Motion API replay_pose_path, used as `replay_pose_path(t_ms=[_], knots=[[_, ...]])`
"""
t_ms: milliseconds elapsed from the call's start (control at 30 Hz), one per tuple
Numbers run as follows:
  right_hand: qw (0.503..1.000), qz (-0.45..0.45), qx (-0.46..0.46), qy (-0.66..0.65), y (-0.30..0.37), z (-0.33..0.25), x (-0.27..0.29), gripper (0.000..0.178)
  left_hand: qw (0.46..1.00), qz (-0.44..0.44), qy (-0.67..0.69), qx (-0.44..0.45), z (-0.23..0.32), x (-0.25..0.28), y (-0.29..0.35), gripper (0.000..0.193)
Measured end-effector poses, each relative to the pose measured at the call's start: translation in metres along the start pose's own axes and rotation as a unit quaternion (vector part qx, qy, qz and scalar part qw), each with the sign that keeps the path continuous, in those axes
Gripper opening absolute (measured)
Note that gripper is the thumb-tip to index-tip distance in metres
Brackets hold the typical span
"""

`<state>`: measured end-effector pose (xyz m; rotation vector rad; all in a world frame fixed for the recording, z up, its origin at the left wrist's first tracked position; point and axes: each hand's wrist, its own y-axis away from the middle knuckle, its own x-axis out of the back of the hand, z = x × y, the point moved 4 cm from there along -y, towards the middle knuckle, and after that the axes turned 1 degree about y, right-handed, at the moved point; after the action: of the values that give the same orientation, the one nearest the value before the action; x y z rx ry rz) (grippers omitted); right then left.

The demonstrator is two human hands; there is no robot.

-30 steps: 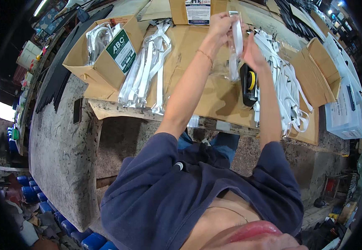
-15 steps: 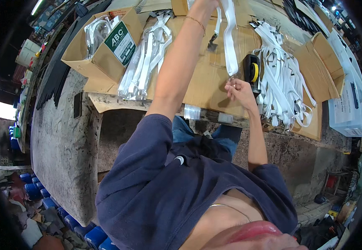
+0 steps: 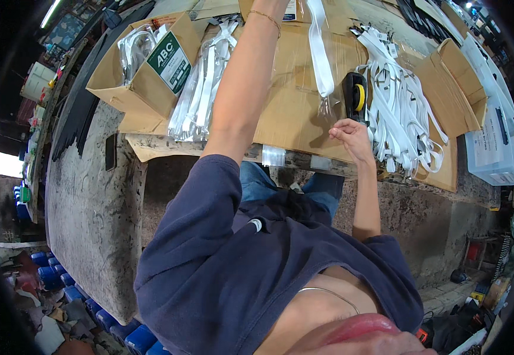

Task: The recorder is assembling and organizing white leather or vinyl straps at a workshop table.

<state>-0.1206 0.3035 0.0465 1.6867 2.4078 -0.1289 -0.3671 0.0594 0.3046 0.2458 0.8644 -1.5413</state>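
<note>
A white strap (image 3: 321, 56) hangs down in a clear plastic sleeve over the cardboard-covered table. My left arm stretches far forward; only the wrist end of my left hand (image 3: 271, 7) shows at the upper edge, its fingers out of the picture. Just below the sleeve's lower end is my right hand (image 3: 354, 140), fingertips pinched together; whether anything thin is between them is too small to make out. Beside that hand lies a black and yellow tape dispenser (image 3: 357, 97). A large pile of loose white straps (image 3: 396, 106) spreads to its right. Bagged white straps (image 3: 200, 89) lie left of my left forearm.
A cardboard box (image 3: 141, 97) holding clear-bagged items and a green-and-white label stands at the left. On the right are an open cardboard box (image 3: 452, 89) and a clear plastic bin (image 3: 496, 148). A dark phone-like object (image 3: 110, 152) rests on the grey surface at left.
The sleeved strap has moved up and slightly left, its lower end away from my right fingertips. My left hand has gone farther out past the upper edge. My right hand has shifted slightly right and down.
</note>
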Motion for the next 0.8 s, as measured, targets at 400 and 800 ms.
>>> replay_pose_path(t_ms=[400, 800], knots=[[0.978, -0.115, 0.058, 0.166, -0.07, -0.047, -0.034, 0.017, 0.999, -0.025, 0.036, 0.027, 0.009, -0.034, 0.021, 0.012], [0.989, -0.147, -0.037, -0.002, -0.048, -0.038, -0.018, 0.034, 0.999, -0.008, 0.022, 0.026, 0.004, -0.002, 0.006, 0.012]])
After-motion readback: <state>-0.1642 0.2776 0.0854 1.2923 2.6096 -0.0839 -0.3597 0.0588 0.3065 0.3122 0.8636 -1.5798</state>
